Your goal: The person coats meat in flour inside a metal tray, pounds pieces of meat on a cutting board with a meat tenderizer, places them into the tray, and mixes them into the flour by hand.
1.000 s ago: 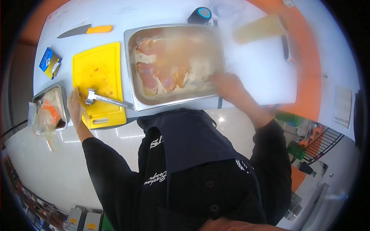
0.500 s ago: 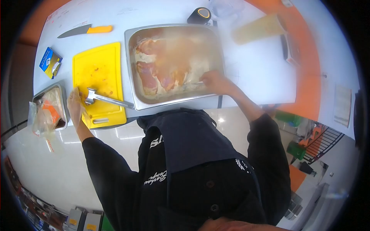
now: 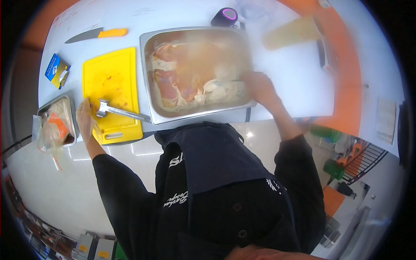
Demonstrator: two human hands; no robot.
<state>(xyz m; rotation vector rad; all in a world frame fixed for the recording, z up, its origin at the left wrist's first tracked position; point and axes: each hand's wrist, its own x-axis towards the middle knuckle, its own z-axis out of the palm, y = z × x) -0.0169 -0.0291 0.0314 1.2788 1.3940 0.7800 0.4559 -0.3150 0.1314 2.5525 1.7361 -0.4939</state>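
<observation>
One view, the head camera, itemised as we find it.

Item: a large steel tray [image 3: 146,73], upper centre of the frame, holding raw meat pieces [image 3: 167,86] toward its left and middle; haze blurs the upper part. Pale creamy mix [image 3: 221,93] lies around them, heaped toward the tray's lower right.

Item: the right hand [image 3: 259,86], at the tray's right edge, curled around what we take to be a thin-handled utensil [image 3: 236,80] whose far end meets the mix.

Item: the left hand [image 3: 83,113], left of centre, against the left edge of a yellow cutting board [image 3: 112,82]; we cannot tell whether it grips or merely rests.

Also listed: a metal mallet [image 3: 130,113] lying across the board among small scraps; a small tray [image 3: 73,117] with a plastic bag [image 3: 54,130], far left; a knife [image 3: 84,35], upper left; a box [image 3: 56,70] below it.

Progress, in our judgement: board work looks finished and the pieces are in the tray; coating looks partial, with pink surfaces exposed at left and the mix uneven.
</observation>
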